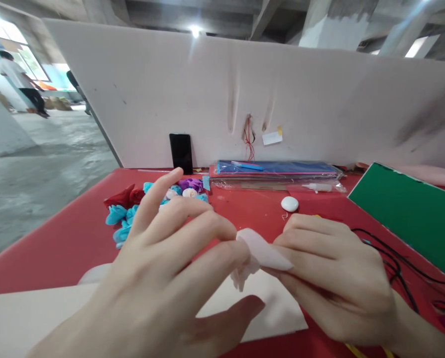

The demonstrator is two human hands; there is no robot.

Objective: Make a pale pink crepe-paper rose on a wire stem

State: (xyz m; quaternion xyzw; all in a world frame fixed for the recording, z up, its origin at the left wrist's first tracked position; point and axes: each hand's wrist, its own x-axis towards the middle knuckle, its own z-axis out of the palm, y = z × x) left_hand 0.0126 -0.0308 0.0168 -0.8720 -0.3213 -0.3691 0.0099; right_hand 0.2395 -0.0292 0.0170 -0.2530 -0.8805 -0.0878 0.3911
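Observation:
Both of my hands meet over the red table and pinch one small pale pink paper piece. My left hand grips its left, crumpled end with fingertips and thumb, the index finger lifted. My right hand is closed on the right end, fingers curled over it. Under the hands lies a pale pink sheet.
A heap of finished paper flowers in blue, red, purple and pink lies at the left. A white pebble-like object, a glue bottle, packs of coloured sheets, a black phone, a green sheet and black cables surround the work. People stand far left.

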